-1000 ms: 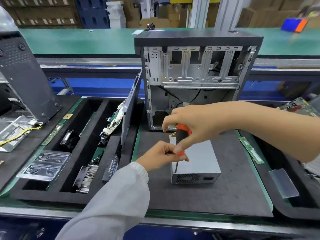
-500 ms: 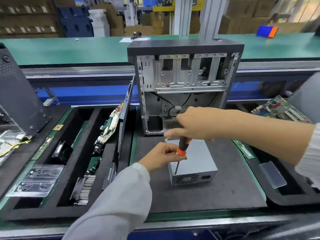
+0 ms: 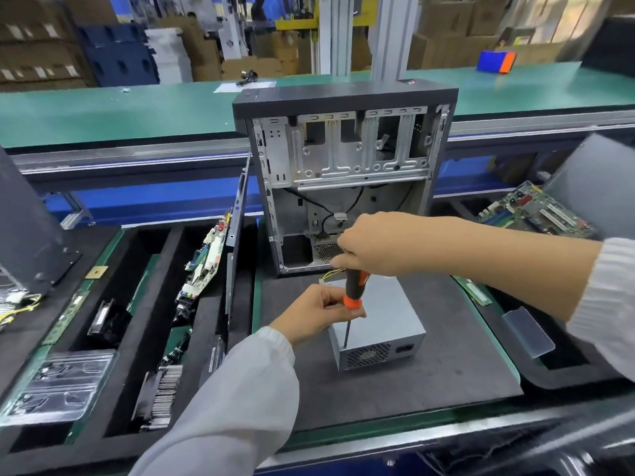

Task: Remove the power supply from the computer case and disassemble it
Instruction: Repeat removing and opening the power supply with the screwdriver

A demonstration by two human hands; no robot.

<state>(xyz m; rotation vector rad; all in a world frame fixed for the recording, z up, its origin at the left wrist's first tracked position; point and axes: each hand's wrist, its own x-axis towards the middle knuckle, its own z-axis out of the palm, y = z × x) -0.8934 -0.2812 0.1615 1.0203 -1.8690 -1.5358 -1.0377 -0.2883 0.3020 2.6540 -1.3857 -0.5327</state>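
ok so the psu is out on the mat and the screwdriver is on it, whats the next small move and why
Probably keep the tip seated and turn the screwdriver to back that screw out. The power supply already sits on the mat in front of the open case. The right hand grips the handle top, the left hand pinches its lower collar, and the shaft meets the unit's near top edge.

I see one open computer case (image 3: 347, 173) and one gray power supply box (image 3: 385, 324). I have one screwdriver (image 3: 353, 297). My two hands are here, my left hand (image 3: 314, 312) and my right hand (image 3: 381, 245). I count two green circuit boards, one (image 3: 206, 262) on my left and one (image 3: 536, 211) on my right.
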